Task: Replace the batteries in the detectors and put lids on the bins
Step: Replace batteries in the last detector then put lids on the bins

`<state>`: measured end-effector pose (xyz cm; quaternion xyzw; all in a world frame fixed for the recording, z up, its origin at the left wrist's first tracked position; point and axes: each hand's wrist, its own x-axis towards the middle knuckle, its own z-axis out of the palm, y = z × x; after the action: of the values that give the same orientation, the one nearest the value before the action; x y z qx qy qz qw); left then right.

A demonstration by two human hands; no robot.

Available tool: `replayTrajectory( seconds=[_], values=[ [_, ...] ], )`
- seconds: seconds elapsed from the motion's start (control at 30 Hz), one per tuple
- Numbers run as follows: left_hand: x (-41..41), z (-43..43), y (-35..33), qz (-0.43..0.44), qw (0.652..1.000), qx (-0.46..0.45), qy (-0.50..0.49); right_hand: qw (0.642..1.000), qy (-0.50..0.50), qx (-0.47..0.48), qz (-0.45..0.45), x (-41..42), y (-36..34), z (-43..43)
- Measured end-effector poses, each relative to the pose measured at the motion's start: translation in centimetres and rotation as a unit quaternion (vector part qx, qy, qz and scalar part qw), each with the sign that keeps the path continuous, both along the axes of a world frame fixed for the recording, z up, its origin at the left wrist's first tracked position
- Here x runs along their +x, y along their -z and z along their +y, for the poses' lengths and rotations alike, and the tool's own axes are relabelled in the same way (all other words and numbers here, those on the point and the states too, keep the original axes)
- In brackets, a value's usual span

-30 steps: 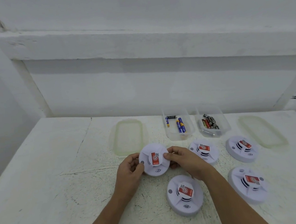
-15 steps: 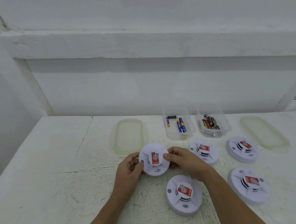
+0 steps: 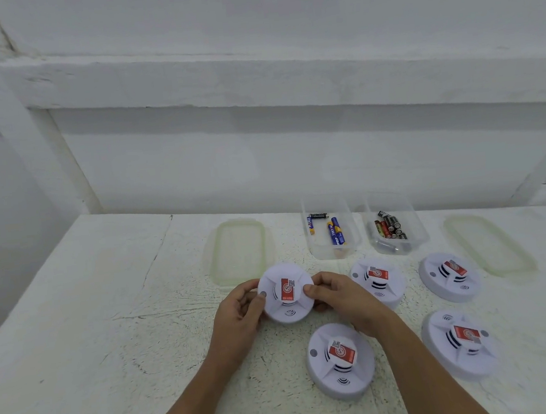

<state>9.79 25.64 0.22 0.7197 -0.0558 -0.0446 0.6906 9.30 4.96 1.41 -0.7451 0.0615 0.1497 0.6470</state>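
The left hand [image 3: 239,311] and right hand [image 3: 343,299] hold 1 detector [image 3: 287,293]: the battery step, I think.
Both hands' fingers curl round its rim, thumbs on its face, near the table's [image 3: 75,328] middle, just in front of 1 lid [image 3: 241,250]. Next it likely needs turning over to open the back.

Left grip [image 3: 242,308]: a bare hand, thumb and fingers uncovered.
Right grip [image 3: 338,296]: a bare hand too, knuckles and thumb showing.
Left forearm [image 3: 190,394]: bare from behind the grip to the frame's lower edge.
Right forearm [image 3: 427,369]: bare behind its grip likewise.
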Motion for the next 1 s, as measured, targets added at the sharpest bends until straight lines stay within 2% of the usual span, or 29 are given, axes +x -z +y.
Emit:
replayTrajectory(
  seconds=[1.0],
  values=[
    [-0.02, 0.11, 0.13, -0.019, 1.000, 0.023, -0.006, 1.000, 0.003, -0.021, -0.002, -0.08, -0.05, 0.10]
  ],
)
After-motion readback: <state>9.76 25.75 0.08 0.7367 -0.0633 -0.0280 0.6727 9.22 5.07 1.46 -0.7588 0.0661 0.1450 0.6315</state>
